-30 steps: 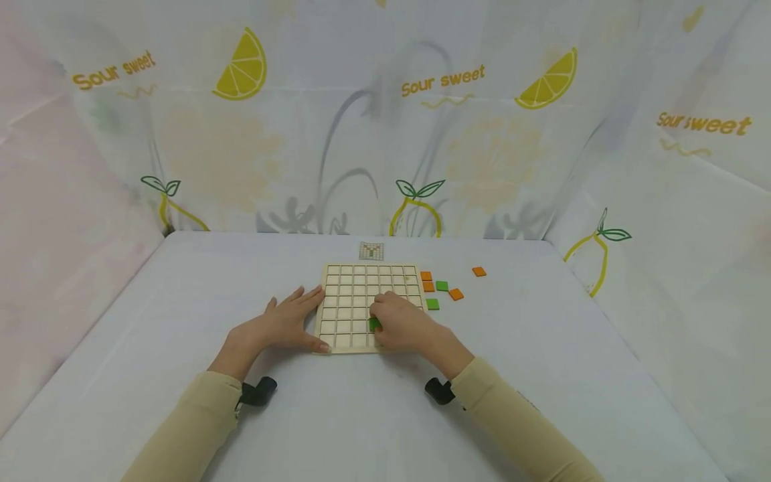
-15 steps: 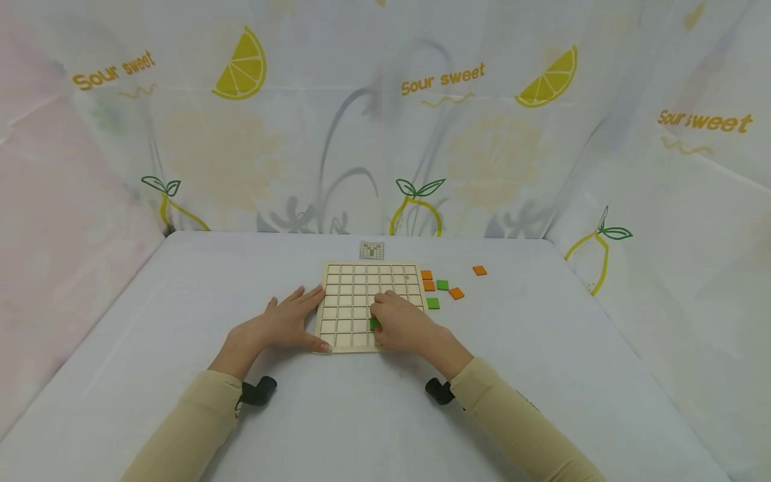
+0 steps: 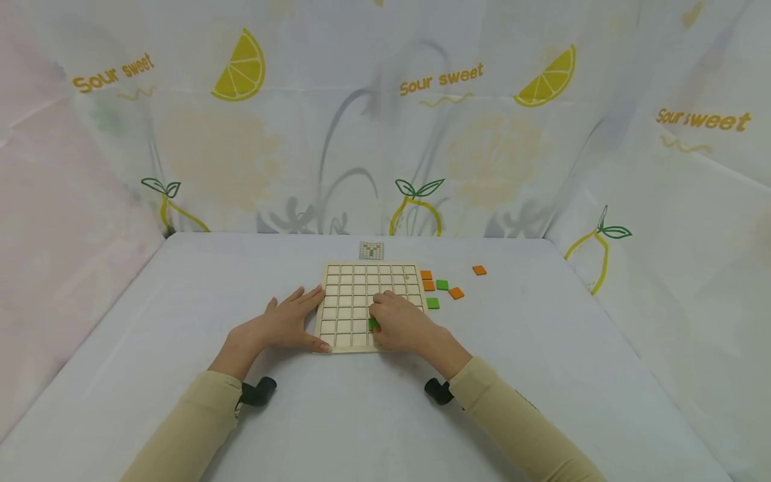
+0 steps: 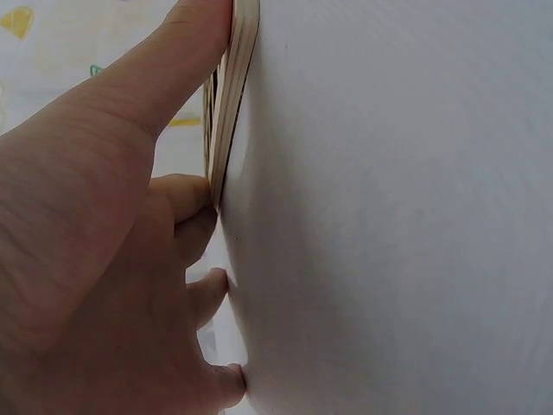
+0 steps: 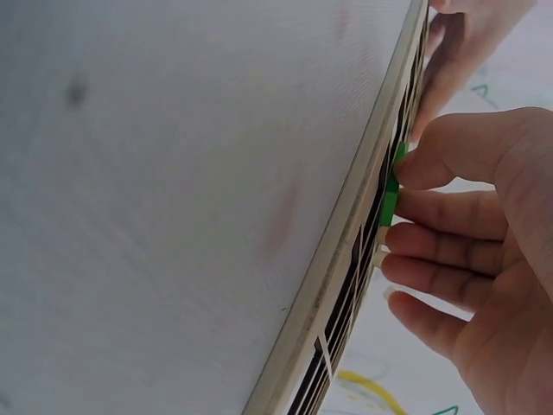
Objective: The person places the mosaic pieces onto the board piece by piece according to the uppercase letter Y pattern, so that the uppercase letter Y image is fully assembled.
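A pale wooden grid board (image 3: 344, 301) lies in front of me, with its rim (image 4: 231, 104) beside my left thumb in the left wrist view. My left hand (image 3: 280, 326) (image 4: 104, 216) has its fingers spread along the board's left side, the thumb resting at the near left corner. Over the lower middle cells, my right hand (image 3: 400, 323) (image 5: 510, 233) pinches a green tile (image 3: 373, 325) (image 5: 389, 209) between thumb and index finger, low against the board. The right hand partly hides the tile and the cells beneath.
Loose orange tiles (image 3: 456, 293) and green tiles (image 3: 433, 303) lie right of the board, with one orange tile (image 3: 479, 270) farther off. A small patterned card (image 3: 371, 251) lies behind the board. Printed cloth walls (image 3: 385, 134) surround the white table (image 3: 361, 415).
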